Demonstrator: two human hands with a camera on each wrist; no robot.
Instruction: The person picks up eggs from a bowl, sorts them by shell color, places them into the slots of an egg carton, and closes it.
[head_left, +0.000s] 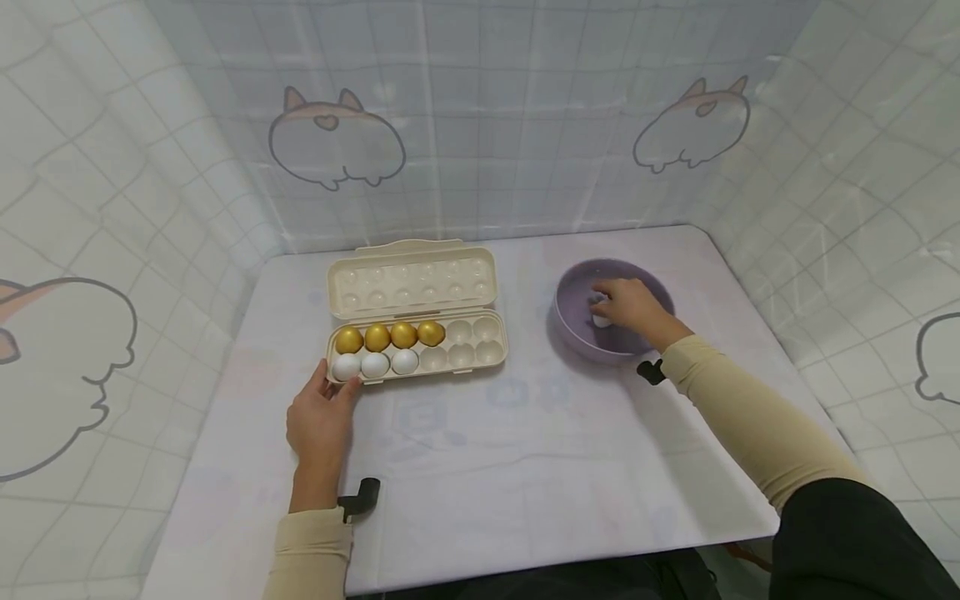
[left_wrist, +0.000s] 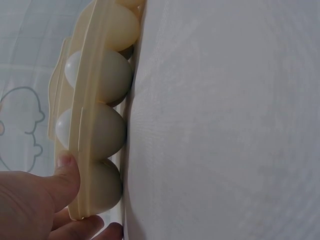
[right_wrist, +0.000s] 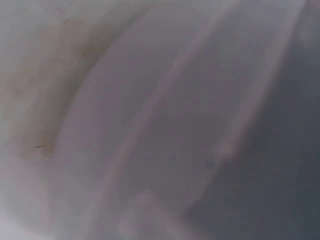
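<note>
A cream egg carton [head_left: 491, 354] lies with its lid folded back. Several gold eggs [head_left: 403, 335] fill the left part of its back row, and three white eggs [head_left: 375, 365] sit at the left of the front row. My left hand [head_left: 321, 421] grips the carton's left front corner, with the thumb [left_wrist: 67, 175] on its rim and the fingers below in the left wrist view. Over on the right, my right hand [head_left: 630, 307] reaches into a purple bowl [head_left: 588, 346] and holds a white egg [head_left: 600, 320] between fingers and thumb.
Both carton and bowl stand on a table with a pale patterned cloth [head_left: 480, 483]. Sheets with a tile pattern and cartoon animals enclose the back [head_left: 510, 150] and both sides. The bowl's wall [right_wrist: 115, 110] fills much of the blurred right wrist view.
</note>
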